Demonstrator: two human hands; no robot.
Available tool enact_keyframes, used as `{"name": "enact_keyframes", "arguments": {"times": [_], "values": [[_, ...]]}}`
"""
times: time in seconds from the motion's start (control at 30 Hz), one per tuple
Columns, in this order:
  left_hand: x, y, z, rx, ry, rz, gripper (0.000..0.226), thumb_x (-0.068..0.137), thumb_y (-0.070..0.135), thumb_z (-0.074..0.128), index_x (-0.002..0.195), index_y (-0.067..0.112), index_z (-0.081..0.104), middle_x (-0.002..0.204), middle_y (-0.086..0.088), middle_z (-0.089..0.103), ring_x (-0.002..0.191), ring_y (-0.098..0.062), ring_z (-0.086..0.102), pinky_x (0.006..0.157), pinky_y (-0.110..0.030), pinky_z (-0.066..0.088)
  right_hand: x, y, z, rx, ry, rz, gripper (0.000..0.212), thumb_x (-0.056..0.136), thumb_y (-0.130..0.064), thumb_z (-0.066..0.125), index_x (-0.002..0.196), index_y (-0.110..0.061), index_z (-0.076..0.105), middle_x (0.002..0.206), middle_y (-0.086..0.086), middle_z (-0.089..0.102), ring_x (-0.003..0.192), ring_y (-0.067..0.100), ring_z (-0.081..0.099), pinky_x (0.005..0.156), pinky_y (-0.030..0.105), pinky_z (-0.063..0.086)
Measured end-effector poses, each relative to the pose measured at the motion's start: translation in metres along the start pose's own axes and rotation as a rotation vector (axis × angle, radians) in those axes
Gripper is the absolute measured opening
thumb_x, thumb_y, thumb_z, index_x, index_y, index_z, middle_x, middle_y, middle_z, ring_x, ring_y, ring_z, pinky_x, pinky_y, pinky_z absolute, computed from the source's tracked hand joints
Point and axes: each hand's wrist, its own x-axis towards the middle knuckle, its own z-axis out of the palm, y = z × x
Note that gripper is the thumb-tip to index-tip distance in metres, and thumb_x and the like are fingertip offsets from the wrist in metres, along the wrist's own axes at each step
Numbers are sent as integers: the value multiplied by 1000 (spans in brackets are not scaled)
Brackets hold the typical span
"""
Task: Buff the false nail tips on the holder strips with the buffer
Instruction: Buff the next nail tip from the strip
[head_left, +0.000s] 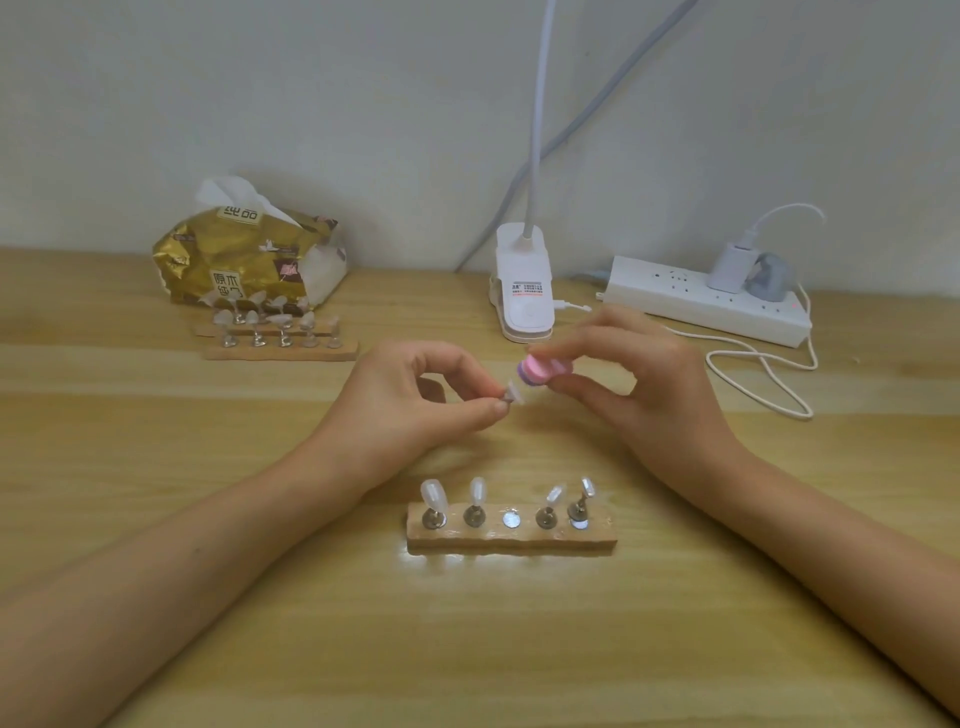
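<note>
My left hand (410, 400) pinches a small metal stand with a clear false nail tip (511, 391) between thumb and forefinger, lifted above the table. My right hand (628, 369) grips a pink and purple buffer block (543, 368), its end close to the nail tip. In front of me lies a wooden holder strip (511, 540) with several upright stands bearing clear nail tips (434, 493); its middle socket (511, 519) holds no stand.
Two more wooden holder strips (280, 351) with nail tips lie at the back left, in front of a gold tissue pack (249, 254). A white clip lamp (522, 291) stands at the back centre. A white power strip (706, 301) with a charger and looping cable (763, 384) lies at the back right.
</note>
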Motion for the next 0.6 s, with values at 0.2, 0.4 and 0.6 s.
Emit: {"name": "enact_keyframes", "arguments": {"times": [0.2, 0.4, 0.6], "values": [[-2, 1, 0, 6, -25, 20, 13, 77, 16, 81, 70, 18, 70, 46, 21, 55, 38, 0, 34, 42, -6, 26, -2, -11, 6, 31, -45, -103, 16, 86, -5, 77, 101, -10, 76, 92, 9, 67, 88, 17, 65, 82, 29, 51], [0, 1, -3, -15, -48, -2, 9, 74, 25, 82, 71, 25, 73, 48, 15, 55, 42, -3, 37, 44, -14, 32, -3, -16, 3, 73, -8, -101, 13, 86, -5, 77, 98, -10, 74, 92, 5, 69, 89, 11, 63, 81, 23, 48], [0, 1, -3, -35, -64, -10, 10, 72, 15, 82, 71, 21, 74, 59, 13, 66, 40, -3, 43, 46, -14, 38, -2, -12, -3, 77, 8, -65, 12, 86, -4, 77, 97, -9, 74, 90, 6, 68, 88, 10, 61, 80, 28, 49]]}}
